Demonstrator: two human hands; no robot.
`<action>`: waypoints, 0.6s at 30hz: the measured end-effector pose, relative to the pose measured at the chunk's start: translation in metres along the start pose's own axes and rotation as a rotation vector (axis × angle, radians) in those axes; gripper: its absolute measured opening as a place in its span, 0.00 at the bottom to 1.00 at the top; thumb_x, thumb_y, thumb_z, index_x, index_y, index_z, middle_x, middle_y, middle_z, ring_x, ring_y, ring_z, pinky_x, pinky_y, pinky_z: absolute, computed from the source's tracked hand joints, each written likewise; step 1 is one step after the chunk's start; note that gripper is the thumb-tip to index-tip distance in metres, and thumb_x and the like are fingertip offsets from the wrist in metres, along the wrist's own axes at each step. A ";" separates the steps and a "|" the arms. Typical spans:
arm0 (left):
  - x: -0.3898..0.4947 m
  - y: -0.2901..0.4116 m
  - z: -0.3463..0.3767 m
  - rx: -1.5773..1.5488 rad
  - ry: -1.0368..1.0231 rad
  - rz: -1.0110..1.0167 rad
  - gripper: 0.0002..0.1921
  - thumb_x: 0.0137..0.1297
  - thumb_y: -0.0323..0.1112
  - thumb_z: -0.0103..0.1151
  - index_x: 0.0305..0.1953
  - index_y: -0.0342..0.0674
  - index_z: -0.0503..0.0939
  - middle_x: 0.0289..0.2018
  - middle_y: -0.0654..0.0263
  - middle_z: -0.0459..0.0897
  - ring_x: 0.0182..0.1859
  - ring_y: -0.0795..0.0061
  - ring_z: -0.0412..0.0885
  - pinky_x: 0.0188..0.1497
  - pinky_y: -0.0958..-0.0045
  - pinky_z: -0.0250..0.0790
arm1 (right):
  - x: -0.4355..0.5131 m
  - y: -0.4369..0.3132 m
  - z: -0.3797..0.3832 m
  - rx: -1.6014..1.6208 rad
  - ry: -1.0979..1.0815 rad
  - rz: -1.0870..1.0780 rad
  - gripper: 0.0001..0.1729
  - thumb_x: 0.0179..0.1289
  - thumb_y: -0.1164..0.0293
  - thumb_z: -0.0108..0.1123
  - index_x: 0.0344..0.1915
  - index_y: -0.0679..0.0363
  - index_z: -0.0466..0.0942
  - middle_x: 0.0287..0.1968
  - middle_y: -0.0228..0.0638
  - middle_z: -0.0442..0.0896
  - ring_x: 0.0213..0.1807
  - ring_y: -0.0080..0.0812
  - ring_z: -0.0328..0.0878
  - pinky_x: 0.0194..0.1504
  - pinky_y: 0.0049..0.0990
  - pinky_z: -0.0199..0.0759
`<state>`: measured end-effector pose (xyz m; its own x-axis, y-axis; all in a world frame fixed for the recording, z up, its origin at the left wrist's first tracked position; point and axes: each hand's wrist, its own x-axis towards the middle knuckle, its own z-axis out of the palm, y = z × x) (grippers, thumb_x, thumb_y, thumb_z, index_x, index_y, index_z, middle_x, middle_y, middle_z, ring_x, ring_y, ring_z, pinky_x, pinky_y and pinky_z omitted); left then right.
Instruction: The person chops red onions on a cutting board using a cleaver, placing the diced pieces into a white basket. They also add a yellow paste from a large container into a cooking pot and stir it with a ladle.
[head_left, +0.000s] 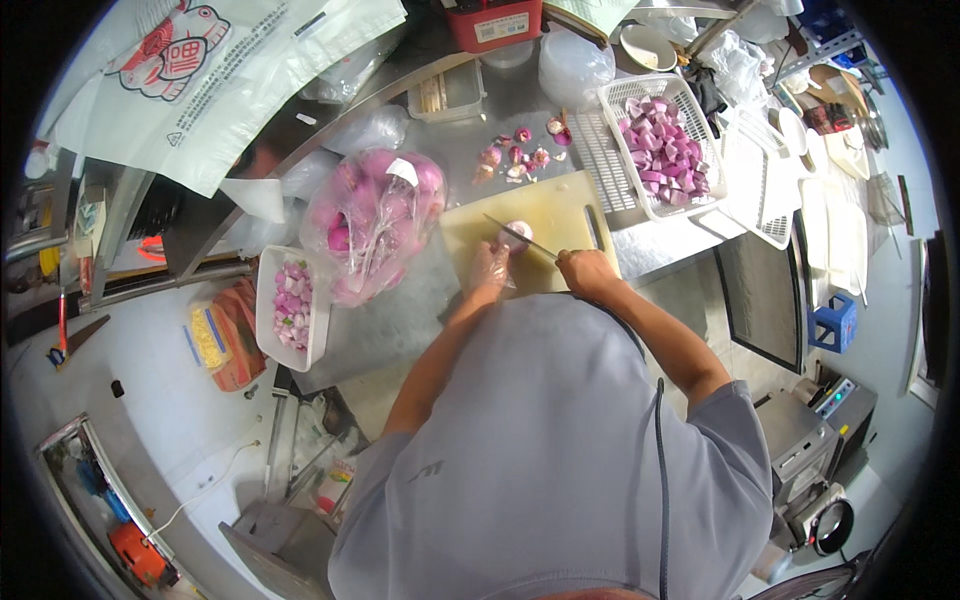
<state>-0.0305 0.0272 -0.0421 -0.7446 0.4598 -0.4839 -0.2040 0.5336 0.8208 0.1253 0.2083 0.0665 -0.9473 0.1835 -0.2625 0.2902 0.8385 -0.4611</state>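
On a yellowish cutting board (551, 199) lies a peeled red onion (517, 234). My left hand (490, 268), in a clear plastic glove, holds the onion's near side. In my right hand (589, 271) is the handle of a kitchen knife (525, 238), its blade across the onion. Beyond the board lie onion skins and trimmed ends (516, 155). To the right, a white plastic basket (718, 176) holds cut onion chunks (664, 150). A clear plastic bag of red onions (375, 217) rests left of the board, beside a white tub (319, 315) of chopped onion (292, 304).
The steel worktop (367, 330) ends close to my body. A clear container (448, 94) with sticks stands at the back, near a red box (495, 26). A large printed plastic bag (247, 82) hangs at the upper left. White baskets (772, 217) stand at the right.
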 end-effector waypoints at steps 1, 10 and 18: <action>0.001 -0.002 0.000 0.089 0.038 0.049 0.14 0.72 0.42 0.59 0.42 0.35 0.74 0.34 0.57 0.83 0.33 0.69 0.81 0.37 0.62 0.72 | -0.001 -0.005 -0.006 0.013 0.025 -0.002 0.14 0.70 0.65 0.52 0.33 0.64 0.77 0.28 0.52 0.84 0.31 0.55 0.82 0.34 0.49 0.75; -0.015 0.034 -0.021 -0.091 0.240 0.276 0.15 0.70 0.44 0.64 0.40 0.39 0.74 0.30 0.69 0.77 0.34 0.78 0.73 0.39 0.71 0.68 | -0.016 -0.012 -0.069 0.760 0.136 0.344 0.19 0.72 0.62 0.59 0.33 0.68 0.74 0.19 0.40 0.77 0.19 0.37 0.76 0.25 0.37 0.71; -0.055 0.148 -0.023 -0.338 -0.129 0.410 0.20 0.69 0.51 0.64 0.37 0.38 0.78 0.26 0.68 0.78 0.28 0.77 0.73 0.34 0.69 0.68 | -0.004 -0.047 -0.089 0.240 0.607 0.140 0.17 0.61 0.74 0.61 0.51 0.61 0.79 0.29 0.43 0.80 0.28 0.43 0.81 0.30 0.37 0.75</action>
<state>-0.0345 0.0646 0.1127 -0.7261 0.6771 -0.1197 -0.1221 0.0443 0.9915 0.1036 0.2139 0.1644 -0.7861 0.5976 0.1577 0.3717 0.6609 -0.6519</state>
